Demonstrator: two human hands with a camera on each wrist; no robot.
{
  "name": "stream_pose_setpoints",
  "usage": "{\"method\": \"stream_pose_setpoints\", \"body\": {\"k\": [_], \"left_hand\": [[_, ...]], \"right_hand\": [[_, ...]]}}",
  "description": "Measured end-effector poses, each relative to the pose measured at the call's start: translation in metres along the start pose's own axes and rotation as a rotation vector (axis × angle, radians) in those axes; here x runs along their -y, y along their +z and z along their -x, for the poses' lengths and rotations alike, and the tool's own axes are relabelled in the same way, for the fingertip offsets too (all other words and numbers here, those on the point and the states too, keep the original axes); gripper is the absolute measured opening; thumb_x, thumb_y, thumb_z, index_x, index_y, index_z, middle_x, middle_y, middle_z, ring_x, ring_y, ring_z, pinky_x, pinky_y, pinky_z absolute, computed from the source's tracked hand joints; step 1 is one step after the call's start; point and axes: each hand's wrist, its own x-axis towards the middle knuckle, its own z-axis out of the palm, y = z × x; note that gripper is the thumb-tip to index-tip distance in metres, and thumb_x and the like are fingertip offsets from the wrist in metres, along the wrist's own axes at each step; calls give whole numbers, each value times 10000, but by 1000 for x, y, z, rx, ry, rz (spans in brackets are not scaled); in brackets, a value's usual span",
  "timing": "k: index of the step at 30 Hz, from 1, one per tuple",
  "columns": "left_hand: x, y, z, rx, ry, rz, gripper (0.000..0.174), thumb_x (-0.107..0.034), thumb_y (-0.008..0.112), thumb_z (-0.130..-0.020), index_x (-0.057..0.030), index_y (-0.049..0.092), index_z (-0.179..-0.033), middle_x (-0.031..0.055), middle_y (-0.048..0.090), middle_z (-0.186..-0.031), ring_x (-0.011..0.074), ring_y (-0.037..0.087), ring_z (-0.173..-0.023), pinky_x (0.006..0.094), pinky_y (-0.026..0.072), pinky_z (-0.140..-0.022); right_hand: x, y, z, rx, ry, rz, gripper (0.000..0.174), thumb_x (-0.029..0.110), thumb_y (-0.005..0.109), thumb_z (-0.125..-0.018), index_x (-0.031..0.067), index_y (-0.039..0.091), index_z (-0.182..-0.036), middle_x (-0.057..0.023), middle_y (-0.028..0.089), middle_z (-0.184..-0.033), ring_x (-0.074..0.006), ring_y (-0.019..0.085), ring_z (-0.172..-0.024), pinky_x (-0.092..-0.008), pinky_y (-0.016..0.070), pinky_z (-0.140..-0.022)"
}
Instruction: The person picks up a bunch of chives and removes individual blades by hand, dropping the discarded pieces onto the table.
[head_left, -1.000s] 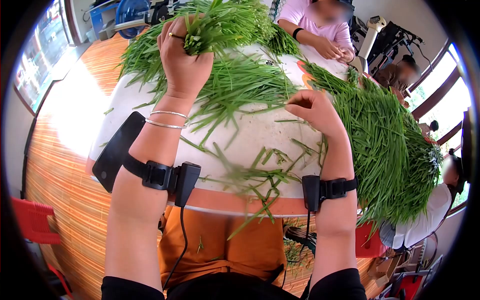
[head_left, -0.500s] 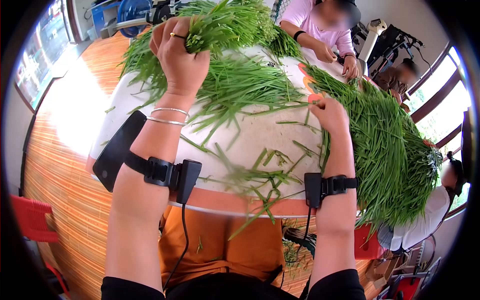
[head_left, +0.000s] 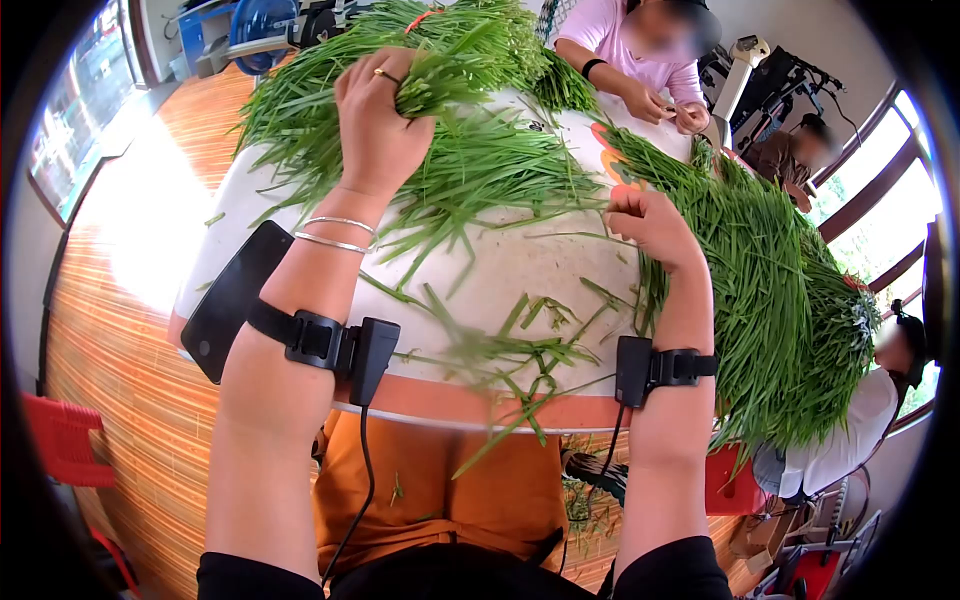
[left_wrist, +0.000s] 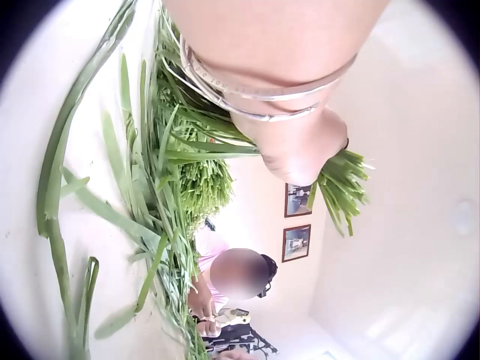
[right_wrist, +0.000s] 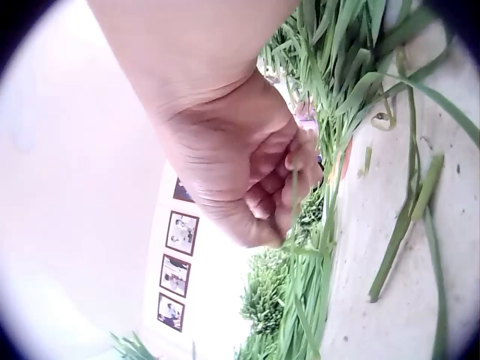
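My left hand (head_left: 383, 145) grips a bunch of long flat green chives (head_left: 436, 88) above the far side of the table, and cut ends poke out past the fist in the left wrist view. My right hand (head_left: 658, 228) is over the table's right part, its fingers curled in. Between its thumb and fingers runs a thin chive blade (right_wrist: 295, 196), seen in the right wrist view. Below and between the hands lies a loose spread of chives (head_left: 510, 165). Shorter scraps (head_left: 545, 355) are scattered nearer the front edge.
A large heap of chives (head_left: 770, 300) covers the table's right side, and another pile (head_left: 300, 100) lies at the back left. A black phone (head_left: 235, 300) rests by my left forearm. Across the white table (head_left: 490, 265) sits a person in pink (head_left: 680, 80).
My left hand has shifted slightly right and down with its bunch. My right hand has moved right, and its fingers have drawn in. The person opposite has moved their hands.
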Motion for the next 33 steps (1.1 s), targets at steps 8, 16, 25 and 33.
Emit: {"method": "stream_pose_setpoints", "body": {"k": [8, 16, 25, 33], "left_hand": [[-12, 3, 11, 281, -129, 163, 385, -55, 625, -683, -86, 582, -1064, 96, 595, -1056, 296, 488, -1046, 360, 389, -918], [-19, 1, 10, 350, -137, 221, 353, -27, 612, -676, -62, 581, -1026, 108, 601, -1032, 278, 514, -1016, 355, 394, -914], [-49, -6, 3, 896, -80, 402, 364, 32, 609, -647, -19, 553, -1004, 162, 595, -971, 323, 563, -902, 341, 443, -799], [-35, 2, 9, 875, -292, 361, 464, -23, 618, -712, -26, 514, -1164, 134, 638, -939, 232, 617, -842, 283, 459, -755]], "right_hand": [[26, 19, 5, 20, -273, -668, 110, 104, 548, -855, 8, 559, -908, -80, 633, -849, -93, 553, -686, -212, 424, -645], [24, 36, -4, -72, -300, -692, 191, 96, 549, -874, -12, 553, -1031, -74, 640, -876, -94, 565, -730, -217, 443, -680], [38, 71, -4, 60, -354, -460, 145, -25, 556, -832, 3, 581, -972, -11, 620, -832, -70, 559, -767, -217, 448, -657], [34, 58, -1, 59, -152, -130, 129, 85, 649, -770, 5, 618, -866, -35, 605, -727, -97, 568, -712, -237, 439, -616]]}}
